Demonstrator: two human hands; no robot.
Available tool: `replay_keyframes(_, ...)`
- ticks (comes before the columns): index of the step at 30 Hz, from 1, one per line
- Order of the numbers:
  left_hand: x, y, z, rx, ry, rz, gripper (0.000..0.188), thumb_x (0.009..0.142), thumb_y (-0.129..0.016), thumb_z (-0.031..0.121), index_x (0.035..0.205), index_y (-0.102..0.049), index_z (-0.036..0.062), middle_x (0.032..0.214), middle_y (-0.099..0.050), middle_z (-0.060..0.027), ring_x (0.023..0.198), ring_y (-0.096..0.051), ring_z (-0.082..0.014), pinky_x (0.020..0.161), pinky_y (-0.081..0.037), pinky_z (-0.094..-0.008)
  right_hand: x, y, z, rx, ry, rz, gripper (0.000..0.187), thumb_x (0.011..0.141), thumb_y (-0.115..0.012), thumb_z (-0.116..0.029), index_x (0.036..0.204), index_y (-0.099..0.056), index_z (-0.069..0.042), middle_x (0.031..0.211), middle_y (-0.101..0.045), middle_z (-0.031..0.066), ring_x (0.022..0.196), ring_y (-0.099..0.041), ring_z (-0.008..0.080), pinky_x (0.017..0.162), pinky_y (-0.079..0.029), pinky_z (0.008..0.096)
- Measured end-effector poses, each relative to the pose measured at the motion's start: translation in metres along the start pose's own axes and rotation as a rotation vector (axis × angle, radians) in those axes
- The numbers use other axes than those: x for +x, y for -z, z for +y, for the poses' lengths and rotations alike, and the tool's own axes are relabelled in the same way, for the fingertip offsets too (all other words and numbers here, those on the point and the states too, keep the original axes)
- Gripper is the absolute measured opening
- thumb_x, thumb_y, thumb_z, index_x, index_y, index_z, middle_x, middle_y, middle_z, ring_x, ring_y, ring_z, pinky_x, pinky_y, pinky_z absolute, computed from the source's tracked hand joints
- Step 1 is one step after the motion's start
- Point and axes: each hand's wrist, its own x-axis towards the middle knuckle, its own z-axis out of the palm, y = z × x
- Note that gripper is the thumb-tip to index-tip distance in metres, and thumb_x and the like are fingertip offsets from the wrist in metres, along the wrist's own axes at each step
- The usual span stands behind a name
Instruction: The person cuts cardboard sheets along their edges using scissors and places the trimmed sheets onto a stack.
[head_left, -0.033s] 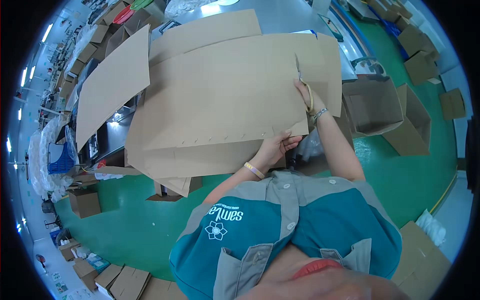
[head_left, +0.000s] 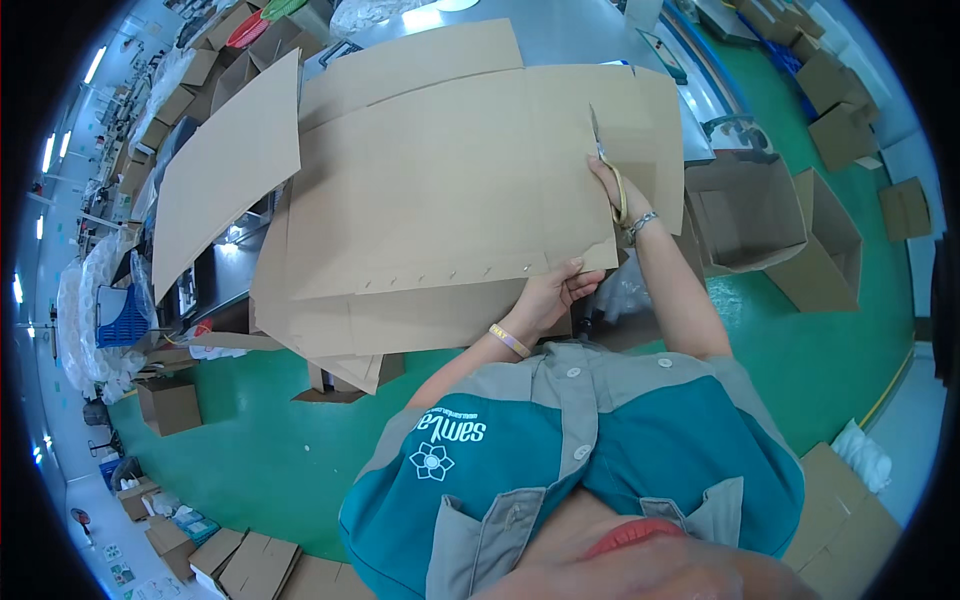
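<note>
A large flat sheet of brown cardboard (head_left: 450,180) lies in front of me, over other cardboard on the table. Its near edge carries a row of small marks. My right hand (head_left: 606,184) is closed round the yellow handles of a pair of scissors (head_left: 597,138). The blades point away from me over the right part of the sheet; whether they bite into it I cannot tell. At the near right corner my left hand (head_left: 553,295) grips the sheet's edge, thumb on top and fingers below.
Another cardboard panel (head_left: 230,165) slants off the table's left side. The metal table (head_left: 590,38) shows behind the sheets. Open cardboard boxes (head_left: 745,215) stand at the right, and a smaller box (head_left: 170,406) sits on the green floor (head_left: 270,460) at the left.
</note>
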Motion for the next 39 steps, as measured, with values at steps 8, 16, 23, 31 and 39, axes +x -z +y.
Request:
replay_keyframes(8,0.016,-0.003,0.014,-0.004,-0.047,-0.025,0.015,0.087,-0.042,0.015,0.092,-0.048,0.0018,0.091,-0.057,-0.0112,0.087,-0.058,-0.0182,0.075,-0.048,-0.0268,0.030,0.000,-0.016,-0.173,0.226,0.043,0.059,0.080,-0.043,-0.051,0.102,-0.052,0.002,0.095,-0.057,0.0112,0.084,-0.054,0.0161,0.073,-0.043,0.0276)
replay_keyframes(16,0.031,-0.017,0.023,-0.009,-0.029,-0.029,0.014,0.087,-0.041,0.013,0.090,-0.048,0.0016,0.089,-0.057,-0.0122,0.087,-0.057,-0.0195,0.076,-0.047,-0.0281,0.080,0.019,-0.030,-0.042,0.191,-0.067,0.058,0.079,-0.045,-0.049,0.107,-0.049,0.001,0.095,-0.057,0.0112,0.084,-0.055,0.0163,0.072,-0.043,0.0257)
replay_keyframes(23,0.048,-0.011,0.026,-0.034,-0.031,-0.055,0.013,0.087,-0.040,0.014,0.088,-0.049,0.0036,0.089,-0.059,-0.0131,0.086,-0.058,-0.0186,0.076,-0.047,-0.0278,0.110,0.024,-0.055,-0.036,0.132,-0.050,0.052,0.080,-0.047,-0.044,0.107,-0.050,0.000,0.095,-0.057,0.0111,0.082,-0.056,0.0167,0.070,-0.045,0.0266)
replay_keyframes(31,0.064,-0.010,0.031,-0.035,-0.042,-0.043,0.013,0.087,-0.039,0.013,0.089,-0.048,0.0037,0.090,-0.058,-0.0122,0.087,-0.058,-0.0173,0.075,-0.048,-0.0277,0.138,0.030,-0.058,0.029,0.111,-0.056,0.051,0.080,-0.047,-0.042,0.108,-0.050,0.000,0.095,-0.057,0.0119,0.083,-0.056,0.0183,0.070,-0.045,0.0267)
replay_keyframes(39,0.064,-0.015,0.033,-0.044,-0.019,-0.021,0.015,0.088,-0.039,0.015,0.089,-0.047,0.0032,0.088,-0.057,-0.0103,0.086,-0.058,-0.0170,0.074,-0.048,-0.0271,0.163,0.038,-0.058,0.020,0.133,-0.081,0.051,0.082,-0.044,-0.042,0.108,-0.048,0.001,0.097,-0.056,0.0116,0.083,-0.057,0.0181,0.070,-0.048,0.0283)
